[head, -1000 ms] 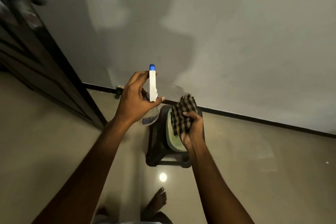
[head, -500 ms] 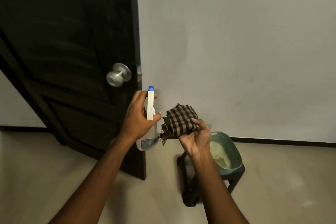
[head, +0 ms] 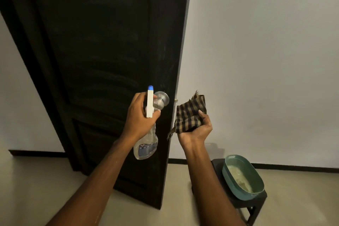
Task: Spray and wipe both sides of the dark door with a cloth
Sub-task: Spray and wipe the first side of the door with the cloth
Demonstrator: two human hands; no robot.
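The dark panelled door (head: 102, 46) stands open in front of me, its free edge at the right, with a round metal knob (head: 162, 98) near that edge. My left hand (head: 140, 115) grips a clear spray bottle (head: 146, 145) with a white head and blue nozzle, held upright right in front of the knob. My right hand (head: 197, 130) holds a bunched brown checked cloth (head: 189, 115) just right of the door's edge, palm up.
A teal basin (head: 242, 178) with cloudy liquid sits on a small black stool (head: 245, 205) by the white wall at lower right. A dark skirting strip runs along the wall base. Pale tiled floor lies below.
The view has swung up and left from the floor and stool to the door face. Both hands have risen with bottle and cloth to knob height.
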